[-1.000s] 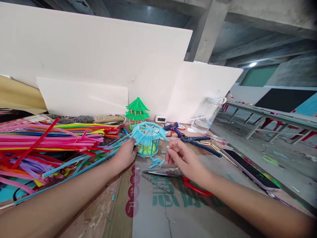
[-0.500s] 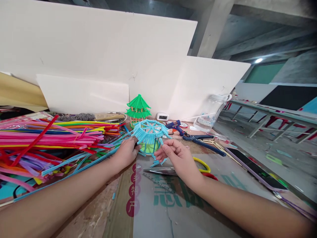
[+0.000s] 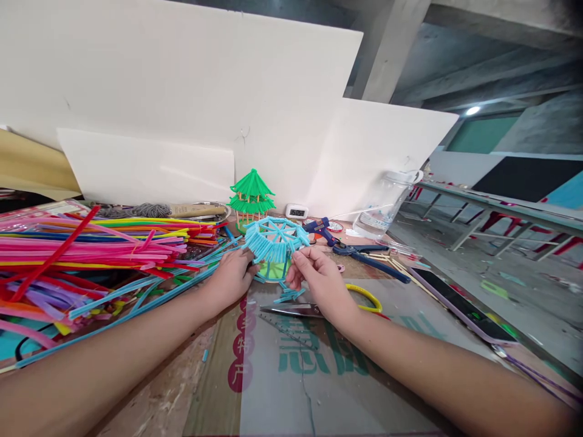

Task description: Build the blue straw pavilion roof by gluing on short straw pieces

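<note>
A small model pavilion (image 3: 276, 238) has a roof of light blue pipe cleaner pieces, open spokes at its top, blue posts and a green base. My left hand (image 3: 231, 274) is closed at its left side, thumb and fingers against it. My right hand (image 3: 319, 279) pinches a short blue pipe cleaner piece at the right edge of the roof; the fingers mostly hide it. Loose blue pieces (image 3: 288, 295) lie in front of the base. Scissors (image 3: 291, 310) with yellow and red handles lie under my right hand.
Bundles of coloured pipe cleaners (image 3: 91, 249) fill the left. Behind the pavilion stand a green tiered model (image 3: 252, 194) and a small clock (image 3: 297, 211). To the right are a glue gun (image 3: 321, 228), pliers (image 3: 373, 258), a clear water jug (image 3: 382, 203) and a phone (image 3: 462, 303).
My right hand has moved in to the roof's right edge, and its fingers have drawn together. My left hand stays at the pavilion. The whole view has shifted slightly.
</note>
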`<action>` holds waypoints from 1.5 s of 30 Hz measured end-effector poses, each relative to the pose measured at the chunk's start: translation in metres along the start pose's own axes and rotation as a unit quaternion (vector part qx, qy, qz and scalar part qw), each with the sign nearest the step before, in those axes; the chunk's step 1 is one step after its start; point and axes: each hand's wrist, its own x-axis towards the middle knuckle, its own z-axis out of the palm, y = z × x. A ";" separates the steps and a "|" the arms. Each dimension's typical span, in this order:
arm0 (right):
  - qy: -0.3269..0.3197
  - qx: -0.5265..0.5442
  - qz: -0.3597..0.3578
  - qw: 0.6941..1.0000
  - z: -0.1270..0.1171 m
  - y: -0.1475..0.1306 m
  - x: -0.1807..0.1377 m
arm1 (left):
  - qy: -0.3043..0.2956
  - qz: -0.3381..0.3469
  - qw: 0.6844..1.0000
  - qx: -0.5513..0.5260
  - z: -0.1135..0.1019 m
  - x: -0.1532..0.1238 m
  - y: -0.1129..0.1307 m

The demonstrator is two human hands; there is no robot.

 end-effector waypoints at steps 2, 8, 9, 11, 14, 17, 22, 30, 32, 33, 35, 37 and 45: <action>-0.008 0.001 -0.003 1.000 0.000 0.000 0.000 | 0.002 0.002 1.000 0.000 0.000 0.000 0.000; -0.019 0.013 0.008 1.000 0.001 0.003 0.002 | 0.002 -0.002 1.000 0.000 0.001 0.000 0.000; -0.021 0.019 0.014 1.000 0.001 0.004 0.003 | 0.001 -0.002 1.000 -0.002 0.001 0.000 0.000; -0.028 0.039 0.028 0.998 0.002 0.006 0.004 | -0.002 -0.005 1.000 -0.003 0.001 0.000 0.000; -0.037 0.072 0.047 0.996 0.004 0.009 0.005 | -0.006 -0.012 1.000 -0.005 0.001 0.001 0.000; -0.036 0.083 0.060 0.994 0.006 0.009 0.005 | -0.011 -0.006 1.000 -0.019 0.001 0.002 0.000; -0.041 0.091 0.072 0.992 0.007 0.006 0.005 | -0.011 -0.004 1.000 -0.029 0.001 0.002 -0.001; -0.038 0.097 0.066 0.992 0.007 0.007 0.006 | -0.017 -0.010 0.999 -0.035 0.003 0.002 -0.004; -0.039 0.096 0.069 0.992 0.007 0.007 0.006 | -0.017 -0.007 0.999 -0.034 0.004 0.002 -0.005; -0.040 0.095 0.069 0.992 0.007 0.006 0.005 | -0.015 -0.005 0.999 -0.033 0.003 0.003 -0.005; -0.041 0.093 0.069 0.992 0.007 0.006 0.005 | -0.009 0.000 0.999 -0.035 0.003 0.003 -0.005; -0.044 0.092 0.068 0.992 0.007 0.006 0.005 | -0.005 0.007 0.999 -0.043 0.002 0.003 -0.004; -0.052 0.085 0.078 0.992 0.006 0.008 0.004 | -0.001 0.012 0.998 -0.055 0.000 0.003 -0.004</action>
